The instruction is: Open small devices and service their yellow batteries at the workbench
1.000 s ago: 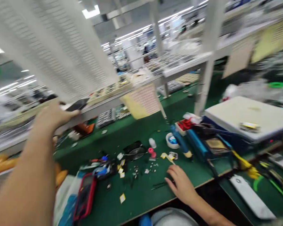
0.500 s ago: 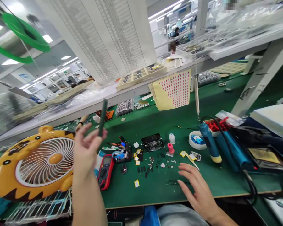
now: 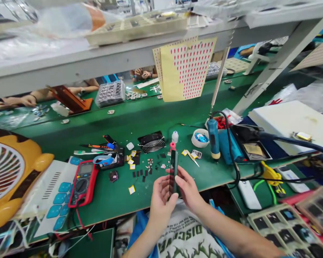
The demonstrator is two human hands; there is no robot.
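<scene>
A dark, thin phone, seen almost edge-on, is held upright in front of my body. My left hand has its fingers curled along the phone's left side. On the other side my right hand grips its edge, the thumb near the lower part. Just beyond the phone stand a pink spool-like piece and a small white bottle. Small black pads and several tiny parts lie on the green mat to the left of my hands.
A red multimeter and a tiger-shaped fan are at left. A blue electric screwdriver hangs at right beside a round white dish. Overhead runs a shelf with a yellow sticker sheet. Other people's hands show behind.
My left hand has brought the phone down and right, in front of my body. My right hand has left the mat and joined it on the phone. The view has tipped downward.
</scene>
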